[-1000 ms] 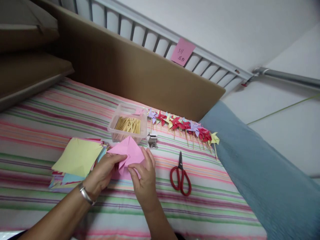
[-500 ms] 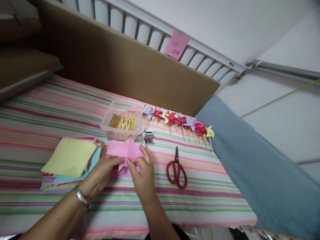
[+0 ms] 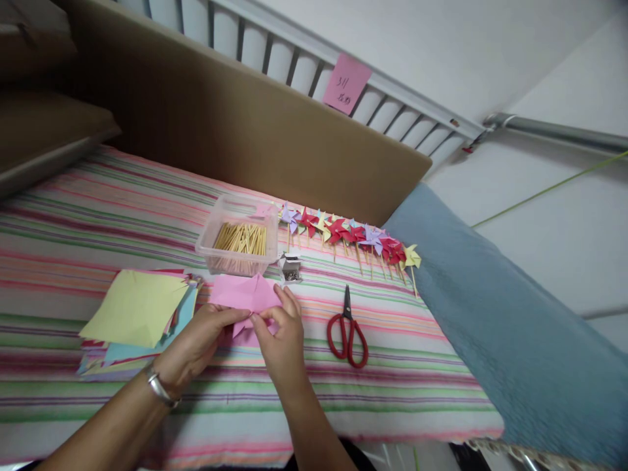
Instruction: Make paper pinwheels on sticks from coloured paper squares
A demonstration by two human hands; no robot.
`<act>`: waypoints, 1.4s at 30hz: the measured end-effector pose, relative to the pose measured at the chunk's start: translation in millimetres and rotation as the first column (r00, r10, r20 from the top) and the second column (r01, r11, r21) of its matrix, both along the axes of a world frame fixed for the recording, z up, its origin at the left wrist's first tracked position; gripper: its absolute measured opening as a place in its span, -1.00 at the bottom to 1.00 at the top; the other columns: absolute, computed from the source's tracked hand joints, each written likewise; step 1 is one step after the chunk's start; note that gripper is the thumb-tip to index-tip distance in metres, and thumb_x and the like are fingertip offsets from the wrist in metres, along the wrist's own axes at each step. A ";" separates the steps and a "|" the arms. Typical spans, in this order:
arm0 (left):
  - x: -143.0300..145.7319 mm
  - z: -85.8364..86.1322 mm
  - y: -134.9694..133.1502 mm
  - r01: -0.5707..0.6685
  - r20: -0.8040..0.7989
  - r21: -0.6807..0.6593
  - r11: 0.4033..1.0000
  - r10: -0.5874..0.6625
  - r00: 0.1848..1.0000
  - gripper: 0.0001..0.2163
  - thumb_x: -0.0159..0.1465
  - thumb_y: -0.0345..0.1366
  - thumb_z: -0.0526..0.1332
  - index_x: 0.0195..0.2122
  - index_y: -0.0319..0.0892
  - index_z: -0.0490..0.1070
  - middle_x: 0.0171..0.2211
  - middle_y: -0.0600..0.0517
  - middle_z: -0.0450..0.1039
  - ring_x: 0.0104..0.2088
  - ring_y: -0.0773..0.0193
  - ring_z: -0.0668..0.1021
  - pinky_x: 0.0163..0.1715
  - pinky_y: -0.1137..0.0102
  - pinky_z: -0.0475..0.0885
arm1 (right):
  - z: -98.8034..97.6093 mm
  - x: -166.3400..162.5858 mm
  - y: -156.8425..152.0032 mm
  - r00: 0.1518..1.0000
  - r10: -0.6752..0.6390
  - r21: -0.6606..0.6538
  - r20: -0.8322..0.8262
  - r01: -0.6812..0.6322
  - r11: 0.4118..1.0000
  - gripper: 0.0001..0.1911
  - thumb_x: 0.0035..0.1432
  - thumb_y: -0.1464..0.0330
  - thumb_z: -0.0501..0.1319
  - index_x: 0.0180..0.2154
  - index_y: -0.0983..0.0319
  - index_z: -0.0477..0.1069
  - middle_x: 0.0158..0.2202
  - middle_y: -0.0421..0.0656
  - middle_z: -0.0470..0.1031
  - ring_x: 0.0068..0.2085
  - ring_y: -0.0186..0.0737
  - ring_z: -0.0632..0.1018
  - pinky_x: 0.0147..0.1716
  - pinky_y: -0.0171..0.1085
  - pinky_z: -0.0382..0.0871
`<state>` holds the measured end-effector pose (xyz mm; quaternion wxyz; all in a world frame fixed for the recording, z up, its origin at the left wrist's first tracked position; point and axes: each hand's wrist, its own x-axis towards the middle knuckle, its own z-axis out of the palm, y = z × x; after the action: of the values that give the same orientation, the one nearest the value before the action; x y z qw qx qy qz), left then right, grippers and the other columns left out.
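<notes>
Both hands hold a pink paper pinwheel [image 3: 235,292] above the striped cloth. My left hand [image 3: 209,330], with a silver bracelet at its wrist, grips the lower left of the paper, its thumb at the middle. My right hand [image 3: 279,330] pinches at the centre with thumb and forefinger, while its other fingers lie along the right side. Whatever sits between those fingertips is hidden. Just beyond the paper stand a clear plastic box [image 3: 203,252] of wooden sticks [image 3: 241,239] and a small open box [image 3: 290,268] of tiny metal pieces.
A stack of coloured paper squares [image 3: 135,307] lies at the left. Red-handled scissors [image 3: 347,327] rest on the striped cloth [image 3: 407,392] to the right. Several finished pinwheels on sticks [image 3: 338,230] line up along a cardboard panel [image 3: 255,137]. Blue fabric [image 3: 490,301] borders the table's right side.
My left thumb has moved slightly right, toward the centre of the pinwheel, meeting my right fingertips. The paper stays in nearly the same place; the view has shifted very slightly.
</notes>
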<state>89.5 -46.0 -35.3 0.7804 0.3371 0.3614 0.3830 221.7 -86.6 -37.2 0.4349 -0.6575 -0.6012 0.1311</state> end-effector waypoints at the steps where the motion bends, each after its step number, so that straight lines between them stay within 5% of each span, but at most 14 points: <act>1: 0.1 0.9 -0.3 0.002 -0.004 -0.001 1.000 -0.002 1.000 -0.93 0.03 -0.32 0.33 -0.48 -0.20 0.57 -0.48 0.01 0.55 -0.42 0.26 0.48 -0.31 0.40 0.33 | 0.4 0.5 0.3 1.000 -0.001 -0.001 -0.007 0.001 1.000 -0.88 0.02 0.44 0.27 -0.54 0.23 0.43 0.13 0.08 0.35 0.21 0.05 0.23 0.14 0.07 0.09; 13: 1.0 -0.4 0.9 -0.048 -0.135 0.026 0.999 0.051 0.990 -0.81 -0.03 -0.29 0.36 -0.68 -0.22 0.42 -0.69 0.12 0.33 -0.63 0.39 0.29 -0.54 0.44 0.17 | 3.4 0.6 3.4 0.989 -0.034 -0.085 -0.141 0.022 0.996 -0.88 -0.02 0.43 0.28 -0.56 0.23 0.42 0.11 0.06 0.36 0.19 0.04 0.27 0.17 0.01 0.07; 15: -0.4 1.7 1.9 -0.046 -0.162 0.039 0.998 0.051 0.985 -0.79 -0.04 -0.28 0.35 -0.71 -0.21 0.38 -0.72 0.14 0.30 -0.65 0.40 0.26 -0.56 0.44 0.14 | 7.5 4.6 3.4 0.979 -0.066 -0.085 -0.193 0.051 0.995 -0.96 -0.05 0.44 0.29 -0.47 0.23 0.44 0.08 0.04 0.39 0.16 0.02 0.32 0.15 0.00 0.10; 17: -1.7 3.2 2.8 -0.022 -0.216 0.053 0.998 0.033 0.976 -0.78 -0.05 -0.28 0.34 -0.73 -0.20 0.35 -0.74 0.14 0.28 -0.66 0.40 0.25 -0.57 0.44 0.12 | 11.5 10.9 4.1 0.950 -0.102 -0.115 -0.297 0.070 0.991 -0.74 -0.09 0.42 0.31 -0.26 0.22 0.44 0.02 0.01 0.43 0.09 0.00 0.39 0.10 -0.02 0.19; 21: -1.3 1.2 2.3 0.047 -0.355 0.056 0.997 -0.024 0.934 -0.80 -0.05 -0.28 0.31 -0.72 -0.20 0.36 -0.76 0.14 0.27 -0.68 0.40 0.22 -0.59 0.43 0.07 | 15.0 21.2 5.8 0.787 -0.055 -0.265 -0.614 -0.140 0.954 -0.29 -0.14 0.43 0.32 0.11 0.20 0.22 -0.23 -0.13 0.51 -0.17 -0.12 0.54 -0.15 -0.14 0.39; 26: 3.3 -5.1 -0.9 0.115 -0.432 0.107 0.988 -0.058 0.900 -0.81 -0.03 -0.28 0.29 -0.71 -0.20 0.38 -0.78 0.14 0.24 -0.70 0.41 0.18 -0.61 0.43 0.01 | 13.9 20.8 5.3 0.664 0.019 -0.285 -0.747 -0.345 0.894 -0.27 -0.19 0.50 0.30 0.11 0.21 0.23 -0.45 -0.29 0.48 -0.44 -0.31 0.49 -0.43 -0.34 0.34; 42: 6.9 -2.5 -2.8 0.002 -0.456 0.089 0.996 0.039 0.889 -0.87 -0.18 -0.36 0.36 -0.69 -0.21 0.40 -0.74 0.14 0.32 -0.70 0.38 0.24 -0.63 0.44 0.04 | 15.5 20.1 6.4 0.749 0.035 -0.335 -0.662 -0.337 0.880 -0.37 -0.22 0.56 0.23 0.00 0.21 0.38 -0.65 -0.44 0.18 -0.63 -0.48 0.21 -0.65 -0.46 0.04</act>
<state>96.4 -48.8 -37.8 0.6544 0.4481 0.5209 0.3156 241.9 -80.3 -21.7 0.4390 -0.5878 -0.4366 0.5207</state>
